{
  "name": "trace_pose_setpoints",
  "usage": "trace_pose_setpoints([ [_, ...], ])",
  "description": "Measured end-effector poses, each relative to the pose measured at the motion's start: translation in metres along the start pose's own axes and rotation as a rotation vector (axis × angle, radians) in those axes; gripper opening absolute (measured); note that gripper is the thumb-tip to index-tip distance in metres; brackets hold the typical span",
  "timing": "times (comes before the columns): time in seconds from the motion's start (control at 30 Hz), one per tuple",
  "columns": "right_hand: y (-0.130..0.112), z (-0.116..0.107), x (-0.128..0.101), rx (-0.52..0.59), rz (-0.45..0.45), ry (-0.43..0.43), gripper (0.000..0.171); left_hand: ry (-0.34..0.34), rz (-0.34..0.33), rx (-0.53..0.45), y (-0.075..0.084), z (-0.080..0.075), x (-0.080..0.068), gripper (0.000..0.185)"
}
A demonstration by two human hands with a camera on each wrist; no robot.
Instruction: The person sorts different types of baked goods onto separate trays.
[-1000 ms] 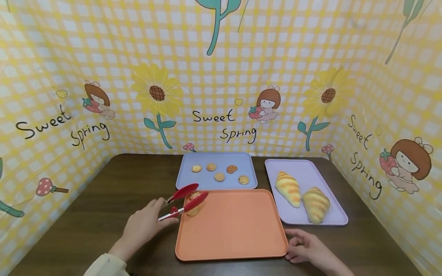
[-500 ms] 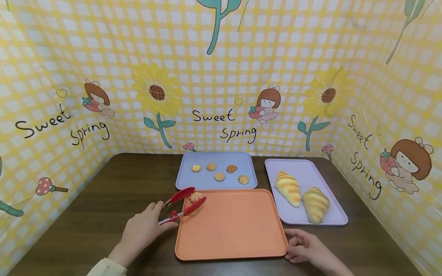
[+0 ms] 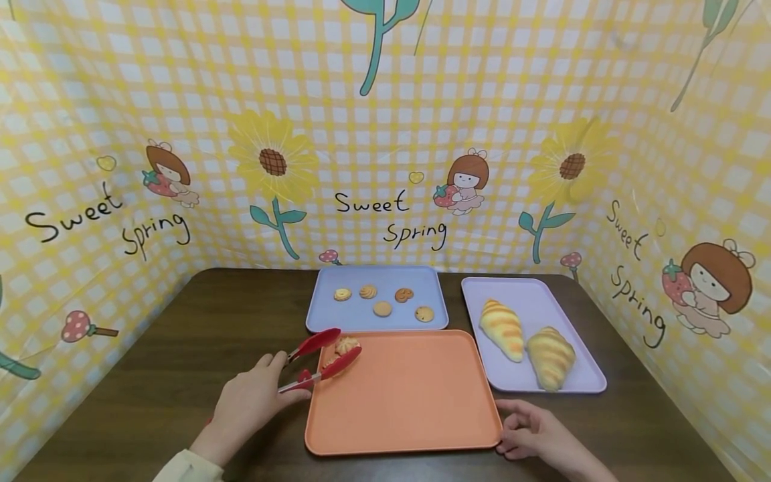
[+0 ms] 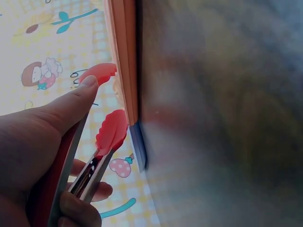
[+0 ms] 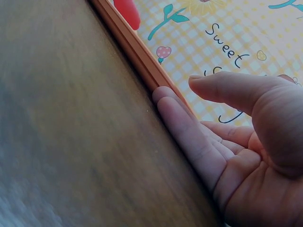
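My left hand point(image 3: 249, 402) grips a pair of tongs point(image 3: 313, 378) with red scalloped tips and metal arms. In the left wrist view the tongs' point(image 4: 112, 132) tips stand apart beside the orange rim, with the thumb along one arm. A golden ridged pastry point(image 3: 347, 345) lies at the far left corner of the orange tray point(image 3: 403, 402), between the red tips and partly hidden by the lower one. My right hand point(image 3: 536, 432) touches that tray's right edge near its front corner. The right wrist view shows fingers point(image 5: 177, 123) against the rim, the thumb held off it.
Behind the orange tray, a blue tray point(image 3: 319, 314) carries several small cookies point(image 3: 382, 308). To the right, a lilac tray point(image 3: 578, 381) holds two striped croissants point(image 3: 502, 329). All stand on a dark wooden table point(image 3: 241, 314), enclosed by a yellow checked cloth point(image 3: 385, 134).
The tongs have drawn slightly left and their tips have spread a little. More of the pastry's top shows now, a bit further right. My right hand has stayed at the tray's edge.
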State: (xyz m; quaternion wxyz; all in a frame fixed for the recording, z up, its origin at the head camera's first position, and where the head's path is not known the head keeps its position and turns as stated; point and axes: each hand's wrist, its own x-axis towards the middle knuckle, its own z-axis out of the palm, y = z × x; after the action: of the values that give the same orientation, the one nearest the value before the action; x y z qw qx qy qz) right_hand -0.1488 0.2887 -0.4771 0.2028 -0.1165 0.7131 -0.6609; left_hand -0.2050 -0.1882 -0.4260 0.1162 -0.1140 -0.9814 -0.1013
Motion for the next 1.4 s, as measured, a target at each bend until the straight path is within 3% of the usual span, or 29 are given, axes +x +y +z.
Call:
trace_pose_setpoints([
  [0.37, 0.000, -0.002, 0.001, 0.005, -0.030, -0.013, 0.064, 0.020, 0.062, 0.061, 0.005, -0.005, 0.003, 0.070],
  [0.83, -0.002, 0.000, 0.001, 0.016, -0.018, -0.003, 0.064, 0.019, 0.102, 0.062, 0.004, -0.007, 0.005, 0.064],
  [1.07, -0.002, -0.001, 0.001, 0.014, -0.023, 0.001, 0.064, 0.058, 0.130, 0.060, 0.004, -0.009, 0.006, 0.062],
  [1.4, 0.000, -0.001, -0.001, 0.014, -0.030, -0.013, 0.063, 0.073, 0.122, 0.047, 0.003, -0.012, 0.002, 0.062],
])
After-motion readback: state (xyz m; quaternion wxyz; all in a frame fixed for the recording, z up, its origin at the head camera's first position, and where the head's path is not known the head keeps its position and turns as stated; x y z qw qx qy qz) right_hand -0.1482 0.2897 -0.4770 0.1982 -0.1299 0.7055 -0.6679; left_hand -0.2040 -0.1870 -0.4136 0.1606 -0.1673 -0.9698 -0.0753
